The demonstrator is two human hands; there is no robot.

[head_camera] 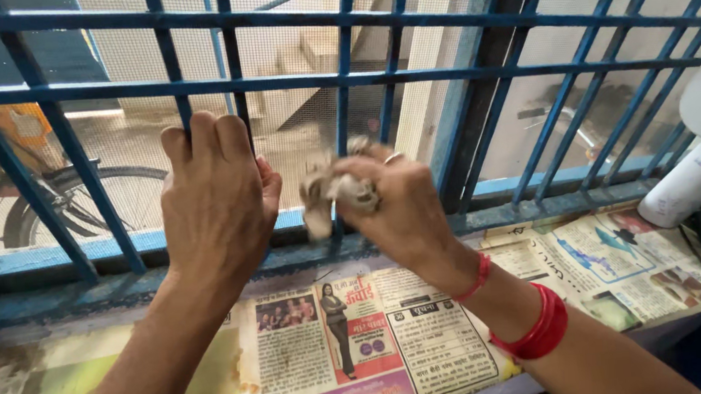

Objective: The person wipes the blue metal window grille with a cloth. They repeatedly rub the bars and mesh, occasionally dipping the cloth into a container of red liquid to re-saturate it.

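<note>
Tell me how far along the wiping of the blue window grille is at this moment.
Done: nothing can be judged finished; no bar looks plainly cleaner than another. In hand: the right hand presses a crumpled cloth against a vertical bar of the blue grille, while the left hand grips a neighbouring bar. Left: the other bars and the sill show no cloth contact.

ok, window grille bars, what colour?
Blue, paint worn in spots; the head view shows the window grille clearly.

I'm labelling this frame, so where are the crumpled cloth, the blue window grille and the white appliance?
crumpled cloth [329, 192], head view, on the bunched middle beside the right hand.
blue window grille [291, 81], head view, on a horizontal bar.
white appliance [687, 185], head view, on its cylindrical body at the right edge.
</note>
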